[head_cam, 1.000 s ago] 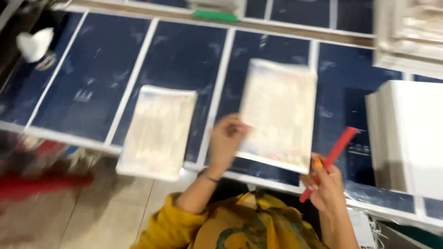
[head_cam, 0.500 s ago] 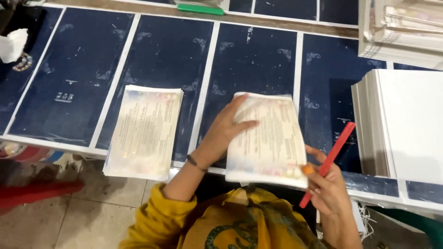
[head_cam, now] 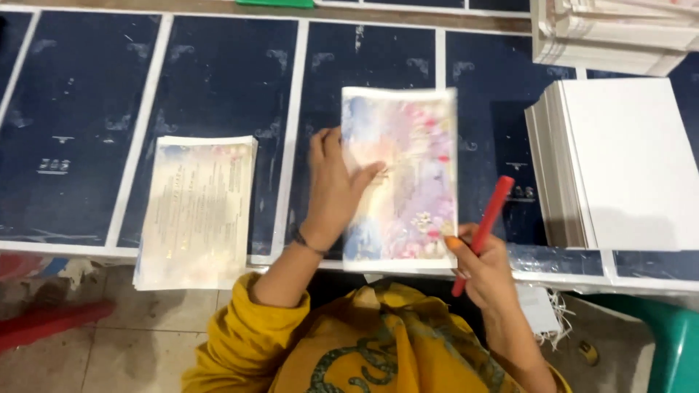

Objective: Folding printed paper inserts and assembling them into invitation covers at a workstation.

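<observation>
Head view: you look down on a work surface (head_cam: 218, 80) covered in dark blue sheets with white borders.
Left hand: your left hand (head_cam: 331, 189) lies flat, fingers spread wide, on the left part of the floral card stack (head_cam: 408, 175); the thumb points right across the print, and it clasps nothing.
Right hand: your right hand (head_cam: 484, 266) is closed around the lower part of a red stick (head_cam: 484, 225), which slants up to the right; the hand hangs at the near edge of the surface, just right of the stack's near right corner.
Floral card stack: it sits near the middle of the near edge, long side running away from you, printed in pastel pinks, blues and yellows; its near end reaches that edge.
Cream stack: a second stack of pale printed sheets (head_cam: 196, 211) lies left of your left hand, apart from it, and overhangs the near edge.
White stack: a thick pile of plain white cards (head_cam: 626, 160) rests toward the right edge, well apart from the stick.
Far right corner: another pile of white sheets (head_cam: 611, 36) lies there, cut off by the frame.
Below the edge: your yellow sleeve (head_cam: 240, 335), a green stool (head_cam: 673, 342) at the right, and a tiled floor (head_cam: 109, 349).
</observation>
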